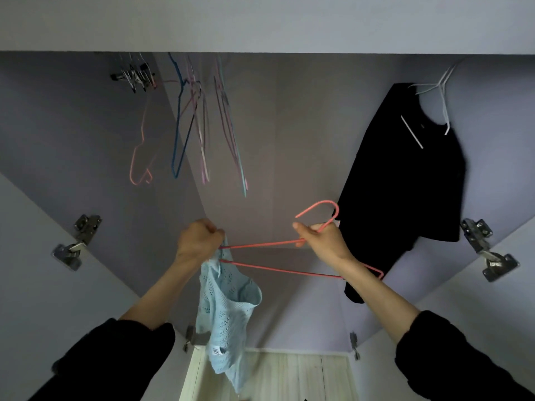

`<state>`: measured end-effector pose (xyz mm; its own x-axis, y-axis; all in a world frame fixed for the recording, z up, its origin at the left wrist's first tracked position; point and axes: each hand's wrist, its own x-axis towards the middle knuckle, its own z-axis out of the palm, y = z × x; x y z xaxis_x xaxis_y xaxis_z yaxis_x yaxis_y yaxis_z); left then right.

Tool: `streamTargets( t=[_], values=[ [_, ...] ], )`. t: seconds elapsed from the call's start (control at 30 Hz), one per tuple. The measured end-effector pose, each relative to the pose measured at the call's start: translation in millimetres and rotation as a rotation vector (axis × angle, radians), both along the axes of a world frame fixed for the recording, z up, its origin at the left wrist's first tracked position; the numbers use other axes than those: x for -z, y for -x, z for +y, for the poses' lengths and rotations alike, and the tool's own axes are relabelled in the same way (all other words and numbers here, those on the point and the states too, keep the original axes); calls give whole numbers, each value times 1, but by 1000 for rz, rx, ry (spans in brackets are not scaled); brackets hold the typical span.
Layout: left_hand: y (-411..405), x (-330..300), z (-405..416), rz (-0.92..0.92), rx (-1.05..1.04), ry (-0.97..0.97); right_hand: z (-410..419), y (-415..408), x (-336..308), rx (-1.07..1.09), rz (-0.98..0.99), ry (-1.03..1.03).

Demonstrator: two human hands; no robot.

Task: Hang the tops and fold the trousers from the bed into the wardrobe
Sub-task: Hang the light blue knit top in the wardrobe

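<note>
Wardrobe (289,169), doors open. Black top (405,180), hung at right end on white hanger (443,102). Light blue knit top (228,311), dangling from left hand (199,241), which grips it at the pink hanger (278,256) tip, apparently. Right hand (324,238) clasps the hanger neck. Empty hangers (199,117), upper left.

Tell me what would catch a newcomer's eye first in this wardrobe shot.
The pink hanger held across the middle, the right hand gripping its neck and the left hand holding its other end together with a pale blue knitted top that dangles below. Next, the black top hanging at right on a white hanger.
</note>
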<state>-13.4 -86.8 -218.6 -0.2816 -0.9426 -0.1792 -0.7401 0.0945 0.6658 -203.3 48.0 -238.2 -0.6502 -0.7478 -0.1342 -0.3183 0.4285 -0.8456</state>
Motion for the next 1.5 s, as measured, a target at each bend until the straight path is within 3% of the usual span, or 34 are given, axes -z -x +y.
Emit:
streamTargets(
  t=[0.07,0.17,0.23,0.3,0.47,0.57,0.67,0.77,0.83,0.87,1.0,1.17,1.27,1.37,1.5],
  values=[
    [9,-8,7,13,51,19,-6,-17,-4,-60,85,-36],
    [21,-21,18,209,88,-91,-15,-40,-7,-102,164,-14],
    [23,-29,24,339,106,-178,-19,-53,-10,-75,89,44],
    [23,-35,30,353,145,-153,-24,-60,-10,-15,-16,140],
    [17,-40,34,-214,446,435,-29,-57,-24,69,-72,414],
    [18,-41,26,-277,577,607,-30,-51,-32,85,-121,464],
    [17,-36,19,-239,613,535,-30,-47,-35,40,-189,463],
    [10,-30,11,-111,563,424,-23,-44,-33,35,112,558],
    [4,-31,2,-69,525,441,-13,-43,-27,-6,411,686],
    [2,-32,-2,-43,514,465,-7,-46,-22,-93,467,676],
    [-5,-45,-8,91,548,575,2,-60,13,-542,313,178],
    [-16,-70,-3,183,572,684,-24,-38,54,-601,482,-361],
    [-30,-85,0,232,554,745,-38,-33,67,-703,681,-547],
    [-48,-91,-4,237,481,762,-36,-26,82,-754,656,-727],
    [-71,-77,-14,158,401,722,-28,-5,83,-617,725,-720]
  ],
)
